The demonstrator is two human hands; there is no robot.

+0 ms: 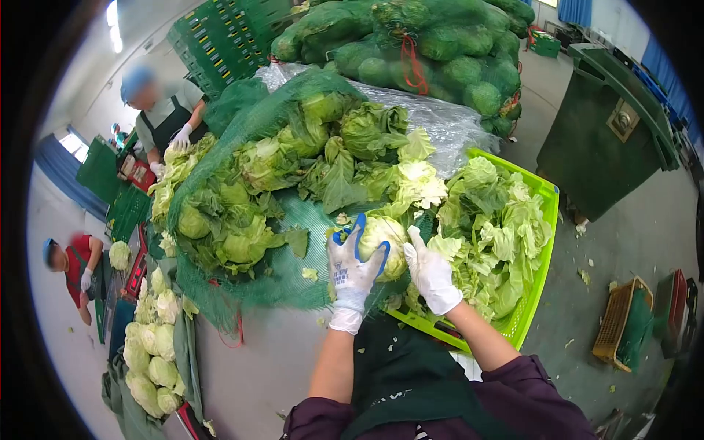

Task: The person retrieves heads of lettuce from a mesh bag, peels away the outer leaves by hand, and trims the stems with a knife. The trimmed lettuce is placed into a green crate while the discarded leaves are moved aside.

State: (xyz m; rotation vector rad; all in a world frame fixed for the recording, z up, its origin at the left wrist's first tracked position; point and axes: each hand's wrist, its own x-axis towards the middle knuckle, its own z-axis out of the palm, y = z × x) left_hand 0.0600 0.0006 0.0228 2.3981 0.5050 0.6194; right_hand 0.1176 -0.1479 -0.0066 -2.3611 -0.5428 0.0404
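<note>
A pale green cabbage (383, 246) sits between my two gloved hands. My left hand (353, 265), in a white glove with blue fingertips, lies along its left side with the fingers spread. My right hand (433, 273), in a plain white glove, is at its right side, fingers pointing up and close together; whether they pinch a leaf is hidden. Leafy cabbages (257, 165) lie on a green net (293, 220) beyond and to the left. On the right, a lime-green crate (539, 286) holds loose outer leaves (502, 235).
Netted cabbage sacks (440, 55) are piled at the back beside stacked green crates (227, 37). A dark green bin (601, 125) and a yellow basket (620, 323) stand right. Trimmed cabbages (154, 352) lie lower left. Two people (165, 110) work at left.
</note>
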